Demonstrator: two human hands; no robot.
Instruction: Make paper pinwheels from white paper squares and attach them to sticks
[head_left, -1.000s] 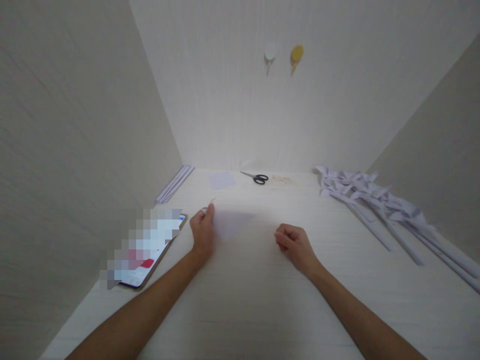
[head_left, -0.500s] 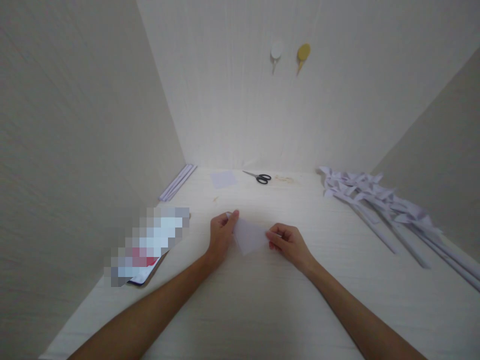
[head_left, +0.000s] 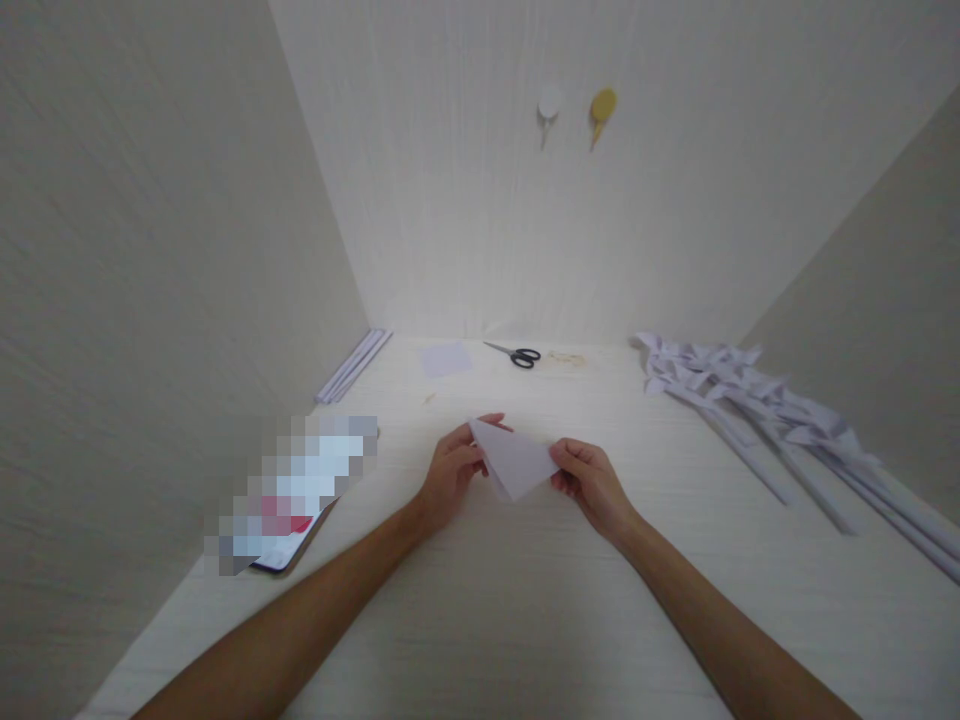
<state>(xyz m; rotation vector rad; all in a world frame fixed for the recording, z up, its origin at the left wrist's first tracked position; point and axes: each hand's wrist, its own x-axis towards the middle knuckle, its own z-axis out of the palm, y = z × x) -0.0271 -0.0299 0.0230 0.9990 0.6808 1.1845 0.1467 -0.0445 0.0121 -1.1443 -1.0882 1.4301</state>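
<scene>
A small sheet of white paper (head_left: 516, 462), folded into a triangle, is held up over the middle of the table. My right hand (head_left: 594, 482) pinches its right corner between thumb and fingers. At the paper's left edge, my left hand (head_left: 452, 475) has its thumb and fingers apart. Its forefinger reaches behind the upper left corner, and some fingertips are hidden by the paper. Along the left edge the folded layers stand slightly apart.
Black-handled scissors (head_left: 523, 357), a flat square of paper (head_left: 446, 360) and some pale scraps (head_left: 565, 358) lie along the back wall. Rolled paper sticks (head_left: 354, 366) and a partly blurred phone (head_left: 289, 553) are left. Paper pinwheels (head_left: 720, 375) on sticks are piled right.
The paper has moved slightly right and turned, showing more clearly as a triangle. My left hand's thumb has come off the upper left corner and its fingers have spread. My right hand keeps its pinch.
</scene>
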